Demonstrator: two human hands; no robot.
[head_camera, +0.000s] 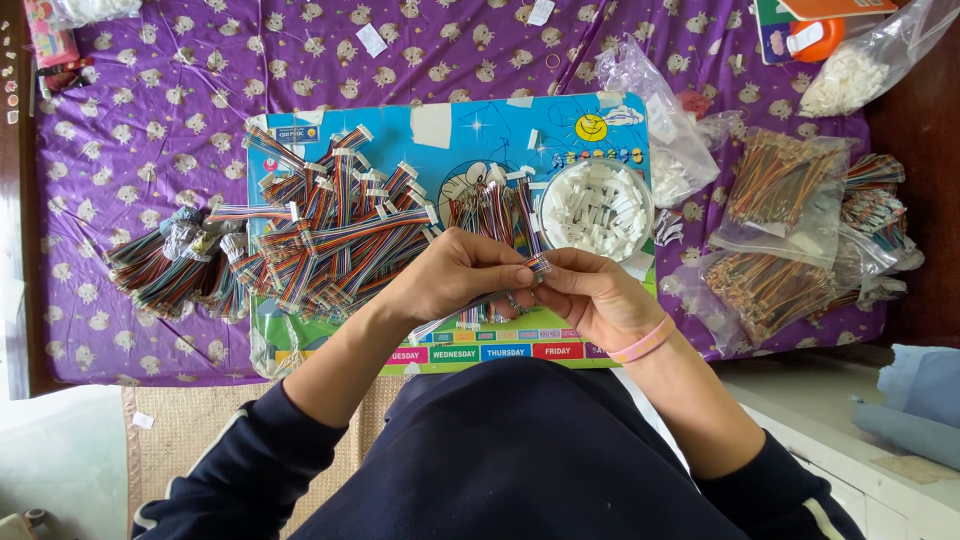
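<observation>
the left hand (450, 280) and the right hand (590, 295) meet at the centre of the view, above the lower edge of a colourful board (470, 130). both hands are closed on one ribbon cable (470, 303): the fingertips of both pinch its upper end, at a small connector (540, 264), and the striped cable runs down and to the left under the left hand. a pink wristband (642, 342) sits on the right wrist. on the board, left of the hands, lies a pile of multicoloured ribbon cables (330, 235). a round white bowl (548, 200) of white connector housings stands just above the right hand. clear bags of cables (780, 230) lie to the right on the purple patterned cloth (150, 130).
</observation>
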